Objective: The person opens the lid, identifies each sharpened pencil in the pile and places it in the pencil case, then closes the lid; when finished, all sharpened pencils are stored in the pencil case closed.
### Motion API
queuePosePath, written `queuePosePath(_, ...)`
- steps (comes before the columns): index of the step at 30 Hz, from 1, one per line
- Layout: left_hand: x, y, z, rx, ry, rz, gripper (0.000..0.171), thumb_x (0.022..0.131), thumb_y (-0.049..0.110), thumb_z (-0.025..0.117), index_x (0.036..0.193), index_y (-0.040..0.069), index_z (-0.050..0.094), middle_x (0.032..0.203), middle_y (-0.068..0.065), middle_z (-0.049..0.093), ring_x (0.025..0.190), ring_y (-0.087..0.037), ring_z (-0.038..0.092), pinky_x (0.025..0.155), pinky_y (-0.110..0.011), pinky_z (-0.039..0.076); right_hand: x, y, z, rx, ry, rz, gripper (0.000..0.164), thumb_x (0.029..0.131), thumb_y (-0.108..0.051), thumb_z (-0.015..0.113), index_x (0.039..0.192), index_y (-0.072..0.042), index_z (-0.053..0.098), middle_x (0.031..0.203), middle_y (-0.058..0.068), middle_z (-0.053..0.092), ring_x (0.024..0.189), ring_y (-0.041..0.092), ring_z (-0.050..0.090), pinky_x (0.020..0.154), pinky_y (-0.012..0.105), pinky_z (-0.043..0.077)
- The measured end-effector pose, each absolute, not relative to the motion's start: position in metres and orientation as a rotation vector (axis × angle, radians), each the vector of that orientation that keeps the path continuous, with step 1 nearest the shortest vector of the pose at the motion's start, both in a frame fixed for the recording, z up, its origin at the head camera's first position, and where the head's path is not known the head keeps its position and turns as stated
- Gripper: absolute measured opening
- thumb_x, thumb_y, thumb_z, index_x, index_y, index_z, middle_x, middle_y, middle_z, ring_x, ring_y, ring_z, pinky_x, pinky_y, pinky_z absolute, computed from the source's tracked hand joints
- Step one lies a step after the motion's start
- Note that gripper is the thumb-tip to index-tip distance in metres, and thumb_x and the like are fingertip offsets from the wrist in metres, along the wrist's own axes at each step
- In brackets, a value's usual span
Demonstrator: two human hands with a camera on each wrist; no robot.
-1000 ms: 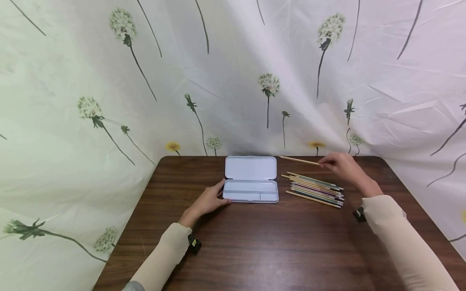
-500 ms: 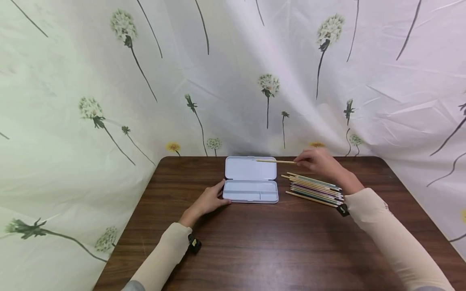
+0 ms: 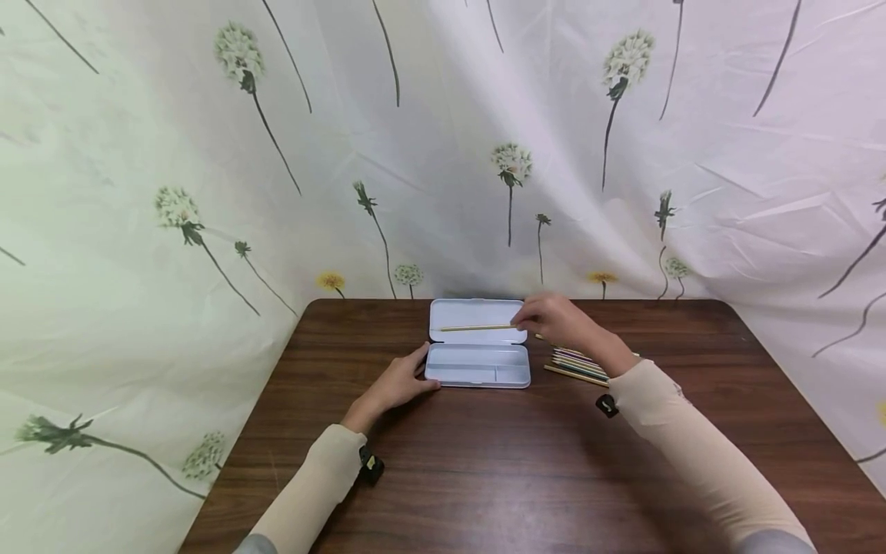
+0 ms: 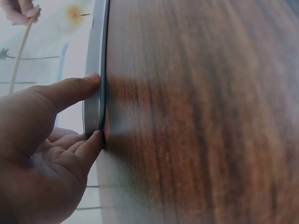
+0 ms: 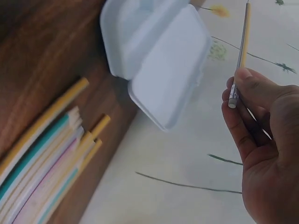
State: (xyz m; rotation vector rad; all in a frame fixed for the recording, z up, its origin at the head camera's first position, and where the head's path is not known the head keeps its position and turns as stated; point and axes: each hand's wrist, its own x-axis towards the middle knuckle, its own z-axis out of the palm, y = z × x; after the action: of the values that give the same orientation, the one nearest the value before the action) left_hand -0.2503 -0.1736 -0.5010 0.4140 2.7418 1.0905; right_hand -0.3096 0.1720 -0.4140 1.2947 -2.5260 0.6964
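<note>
A white pencil case (image 3: pixel 477 355) lies on the table with its lid (image 3: pixel 474 312) folded back; dividers part its bottom. My left hand (image 3: pixel 396 382) holds the case by its left end. In the left wrist view the thumb (image 4: pixel 88 84) presses the case's side and other fingers touch its corner. My right hand (image 3: pixel 562 322) pinches a yellow pencil (image 3: pixel 477 328) near its eraser end, the point aimed left over the lid. In the right wrist view the eraser (image 5: pixel 232 103) shows beside the fingers. Several pencils (image 5: pixel 42 158) lie right of the case, partly hidden by my right arm.
The dark wooden table (image 3: pixel 471 462) ends just behind the lid. Behind it hangs a pale cloth (image 3: pixel 443 169) printed with dandelions.
My right hand has carried the pencil left from above the pile, then lower, until it overlaps the lid. The left hand keeps its place on the case.
</note>
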Motion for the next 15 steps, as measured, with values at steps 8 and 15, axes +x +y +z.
queuePosePath(8,-0.250,-0.173,-0.502,0.417,2.731,1.097,0.090,0.098,0.021,0.080,0.167,-0.002,0.026,0.172,-0.023,0.031,0.149,-0.036,0.051,0.120,-0.049,0.047,-0.317,0.161,-0.452,1.265,-2.587,0.689,0.010,0.092,-0.002,0.081,0.096,-0.010,0.086,0.092,0.002,0.079,0.085,0.015,0.073,0.074,0.033,0.061)
queuePosePath(15,-0.250,-0.173,-0.501,0.411,2.723,1.106,0.089,0.099,0.021,0.079,0.167,-0.002,0.026,0.172,-0.022,0.031,0.148,-0.035,0.052,0.120,-0.049,0.046,-0.319,0.158,-0.485,1.216,-2.711,0.716,0.011,0.095,-0.004,0.079,0.096,-0.013,0.086,0.096,0.003,0.081,0.089,0.014,0.074,0.082,0.037,0.063)
